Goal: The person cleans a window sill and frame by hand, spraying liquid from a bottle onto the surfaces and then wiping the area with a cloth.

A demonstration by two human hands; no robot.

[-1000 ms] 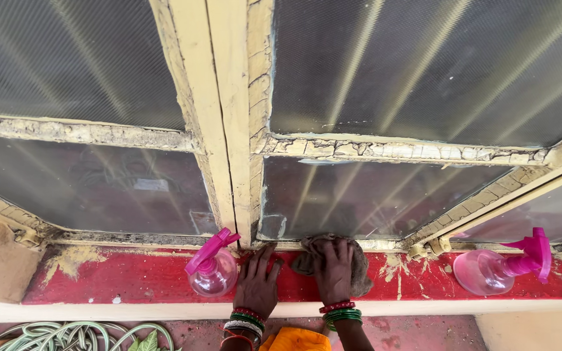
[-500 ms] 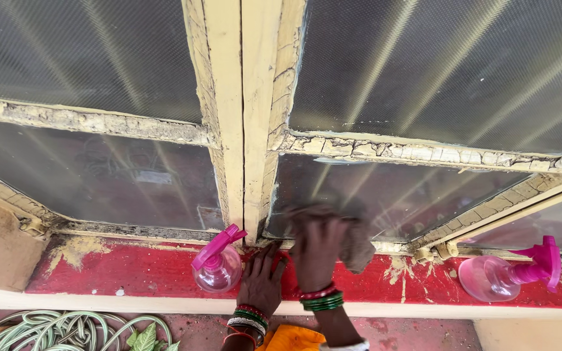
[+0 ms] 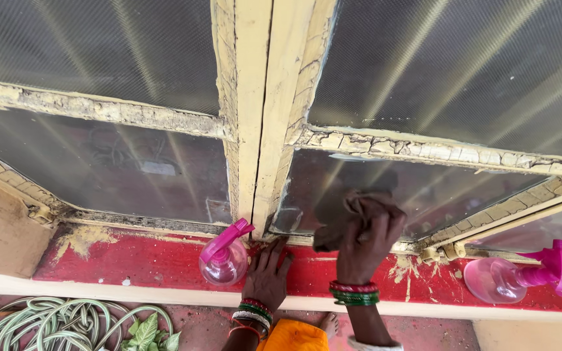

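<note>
My right hand (image 3: 369, 237) presses a crumpled brown cloth (image 3: 343, 218) against the lower right glass pane (image 3: 450, 188) of a window with cracked yellow frames. My left hand (image 3: 267, 276) lies flat, fingers spread, on the red sill (image 3: 131, 263), just right of a clear spray bottle with a pink trigger head (image 3: 224, 255). Bangles in red, green and white ring both wrists. The cloth hides part of the pane's lower left area.
A second pink-headed spray bottle (image 3: 515, 276) lies on the sill at the far right. The yellow centre mullion (image 3: 258, 117) rises between the panes. A coiled green and white hose (image 3: 53, 322) and some leaves (image 3: 151, 333) lie below left.
My right hand lifted the cloth off the sill and up onto the lower right pane. The left hand stayed on the sill. The view shifted slightly.
</note>
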